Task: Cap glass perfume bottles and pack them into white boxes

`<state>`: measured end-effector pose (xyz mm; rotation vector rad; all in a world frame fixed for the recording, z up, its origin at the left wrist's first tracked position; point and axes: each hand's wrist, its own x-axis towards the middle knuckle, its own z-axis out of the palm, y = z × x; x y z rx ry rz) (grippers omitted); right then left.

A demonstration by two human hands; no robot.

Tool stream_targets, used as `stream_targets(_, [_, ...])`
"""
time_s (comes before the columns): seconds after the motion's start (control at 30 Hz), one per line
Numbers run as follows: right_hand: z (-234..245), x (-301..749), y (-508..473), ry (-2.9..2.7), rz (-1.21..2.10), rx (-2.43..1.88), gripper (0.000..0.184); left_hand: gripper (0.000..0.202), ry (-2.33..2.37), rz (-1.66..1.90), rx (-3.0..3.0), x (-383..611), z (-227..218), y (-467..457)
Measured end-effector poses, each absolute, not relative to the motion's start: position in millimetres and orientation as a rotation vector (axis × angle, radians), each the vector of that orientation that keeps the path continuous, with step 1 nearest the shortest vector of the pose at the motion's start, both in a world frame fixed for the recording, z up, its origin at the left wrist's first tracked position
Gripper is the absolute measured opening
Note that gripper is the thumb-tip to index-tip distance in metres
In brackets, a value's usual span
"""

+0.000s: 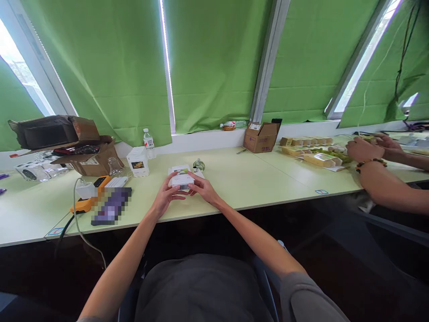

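A small white cardboard box (181, 180) with a barcode on its near side is between my two hands above the table. My left hand (164, 195) grips its left side, fingers curled round the edge. On the right side, my right hand (205, 191) holds the same box, thumb near the barcode. Just behind the box lies a clear and green coiled bundle (199, 164), too small to name, with a small dark item beside it. Something white lies partly hidden under and behind the box.
Left of me stand a white picture box (138, 162), a water bottle (148, 138), an orange power strip (82, 205) and a blurred phone (112, 205). A brown carton (261, 136) is at the back. At right, another person's hands (365, 150) work by yellow packages (321, 159).
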<state>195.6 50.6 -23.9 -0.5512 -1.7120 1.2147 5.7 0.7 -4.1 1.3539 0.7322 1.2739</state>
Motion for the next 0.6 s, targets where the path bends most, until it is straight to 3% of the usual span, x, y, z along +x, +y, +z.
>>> stream_targets(0.6, [-20.6,195.2,47.6,-1.745,1.197,-0.591,0.057,0.063,0.728,1.274,1.324,8.1,-0.9,-1.5])
